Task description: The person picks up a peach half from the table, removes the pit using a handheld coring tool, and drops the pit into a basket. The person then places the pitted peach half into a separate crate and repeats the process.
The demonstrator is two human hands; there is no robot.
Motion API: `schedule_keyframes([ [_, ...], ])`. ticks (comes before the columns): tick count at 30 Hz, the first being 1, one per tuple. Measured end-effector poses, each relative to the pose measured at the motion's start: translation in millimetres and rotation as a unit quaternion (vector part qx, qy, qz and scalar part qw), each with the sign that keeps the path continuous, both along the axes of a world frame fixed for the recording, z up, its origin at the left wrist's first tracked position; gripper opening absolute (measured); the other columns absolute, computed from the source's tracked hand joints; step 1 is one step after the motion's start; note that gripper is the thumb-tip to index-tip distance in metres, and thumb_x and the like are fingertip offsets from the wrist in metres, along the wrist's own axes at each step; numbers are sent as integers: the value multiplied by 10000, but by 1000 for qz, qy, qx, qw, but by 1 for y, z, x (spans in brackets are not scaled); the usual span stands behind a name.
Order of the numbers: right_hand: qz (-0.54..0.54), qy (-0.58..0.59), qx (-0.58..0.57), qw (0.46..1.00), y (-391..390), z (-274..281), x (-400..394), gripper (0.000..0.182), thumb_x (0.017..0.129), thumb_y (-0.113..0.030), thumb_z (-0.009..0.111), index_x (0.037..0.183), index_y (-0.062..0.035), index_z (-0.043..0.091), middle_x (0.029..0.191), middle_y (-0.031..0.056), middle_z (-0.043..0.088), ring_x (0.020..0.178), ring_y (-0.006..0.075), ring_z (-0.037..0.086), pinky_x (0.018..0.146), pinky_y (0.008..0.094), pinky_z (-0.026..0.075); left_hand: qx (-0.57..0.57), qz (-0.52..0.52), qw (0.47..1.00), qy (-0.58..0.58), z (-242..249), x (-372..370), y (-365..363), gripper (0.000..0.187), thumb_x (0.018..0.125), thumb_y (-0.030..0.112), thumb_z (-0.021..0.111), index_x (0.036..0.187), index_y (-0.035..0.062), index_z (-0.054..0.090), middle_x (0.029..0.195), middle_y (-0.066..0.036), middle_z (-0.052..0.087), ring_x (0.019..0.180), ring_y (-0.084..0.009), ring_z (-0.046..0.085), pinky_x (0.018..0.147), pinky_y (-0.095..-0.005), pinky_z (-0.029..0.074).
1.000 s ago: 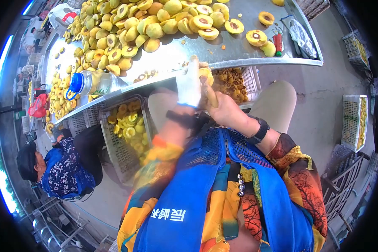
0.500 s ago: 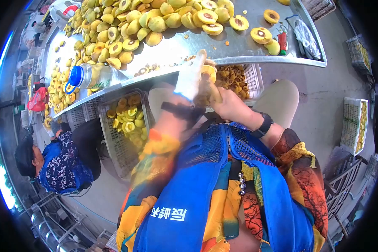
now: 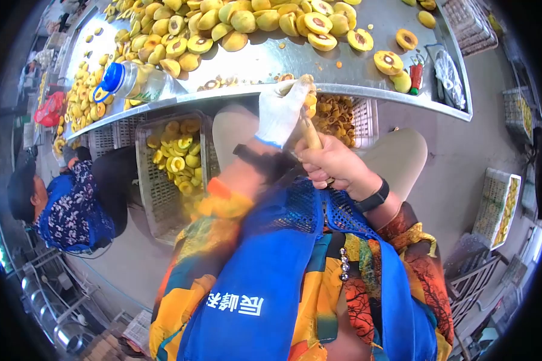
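Head view, centre frame: gloved left hand (image 3: 281, 111) pinches peach half (image 3: 311, 103); right hand (image 3: 336, 162) grips wooden-handled tool (image 3: 311, 133), apparently coring; next move likely calls for steady fruit.

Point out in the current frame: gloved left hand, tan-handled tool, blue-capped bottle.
Gloved left hand (image 3: 281, 111): head view, back of the white glove.
Tan-handled tool (image 3: 311, 133): head view, visible part of the handle.
Blue-capped bottle (image 3: 141, 83): head view, middle of the clear body.

The glove (image 3: 278, 113) is white (its cuff (image 3: 268, 142) blue), the fruit (image 3: 311, 103) yellow, the vest (image 3: 247, 271) blue, the right sleeve (image 3: 424, 265) black-branched orange.
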State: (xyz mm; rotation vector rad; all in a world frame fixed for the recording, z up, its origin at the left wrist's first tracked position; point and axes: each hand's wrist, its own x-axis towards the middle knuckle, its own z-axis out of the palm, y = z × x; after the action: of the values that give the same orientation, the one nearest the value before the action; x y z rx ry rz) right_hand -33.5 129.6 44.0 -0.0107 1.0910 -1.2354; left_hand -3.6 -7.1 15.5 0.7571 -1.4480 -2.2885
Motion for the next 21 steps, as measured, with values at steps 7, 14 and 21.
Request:
schedule_keyframes([
  [7, -3, 321, -13, 947, 0, -41, 22, 89, 842, -87, 523, 915, -74, 474, 594, -27, 406, 396, 39, 370, 357, 202, 335, 155, -71, 985, -32, -10, 6, -8, 418, 908, 388, 496, 788, 4, 608, 675, -87, 617, 552, -140, 547, 510, -253, 444],
  [14, 31, 34, -84, 995, 7, -29, 4, 128, 846, -86, 526, 958, -64, 470, 595, -7, 435, 396, 57, 397, 351, 210, 332, 113, 14, 993, -7, 0, 7, -3, 313, 851, 312, 615, 796, 5, 593, 652, -85, 579, 502, -149, 530, 458, -251, 423],
  [21, 50, 209, -10, 977, 1, -24, 12, 117, 850, -87, 527, 946, -66, 464, 594, -13, 429, 389, 52, 364, 353, 200, 320, 249, -41, 967, -17, -6, 7, -4, 425, 898, 414, 505, 777, 20, 610, 657, -68, 610, 533, -140, 577, 443, -239, 456],
])
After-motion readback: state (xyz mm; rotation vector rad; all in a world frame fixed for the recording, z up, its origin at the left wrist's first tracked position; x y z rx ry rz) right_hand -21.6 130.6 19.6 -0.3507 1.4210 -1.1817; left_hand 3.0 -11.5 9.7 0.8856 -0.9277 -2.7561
